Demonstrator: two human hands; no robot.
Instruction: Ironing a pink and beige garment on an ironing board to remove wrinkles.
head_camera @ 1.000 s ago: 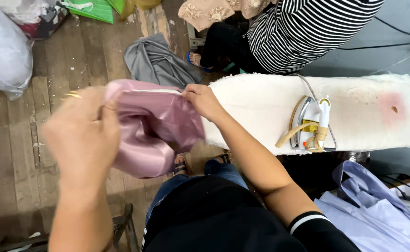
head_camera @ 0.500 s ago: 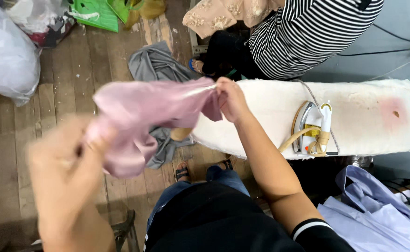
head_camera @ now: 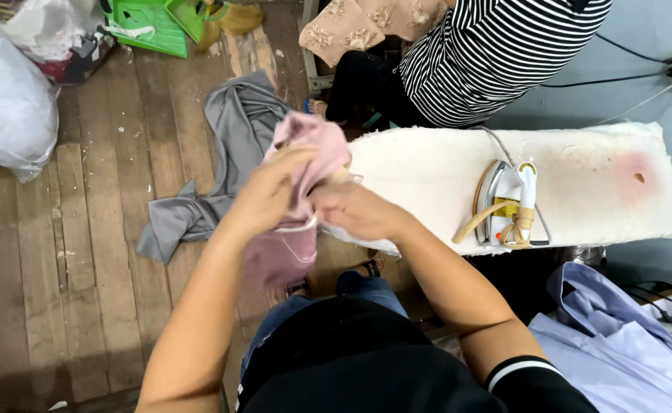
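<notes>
Both hands meet over the near end of the ironing board (head_camera: 427, 180). The left hand (head_camera: 263, 195) and the right hand (head_camera: 355, 210) are each clamped on a bunched pink garment (head_camera: 297, 191), which hangs down between them above the wooden floor (head_camera: 83, 252). An electric iron (head_camera: 508, 203) rests on the padded surface, well apart from the hands. A grey cloth (head_camera: 221, 164) lies on the floor beside the board. A white plastic bag (head_camera: 3, 99) sits at the left edge, a green bag (head_camera: 148, 23) at the top. A person in a striped top (head_camera: 496, 53) stands beyond the board.
</notes>
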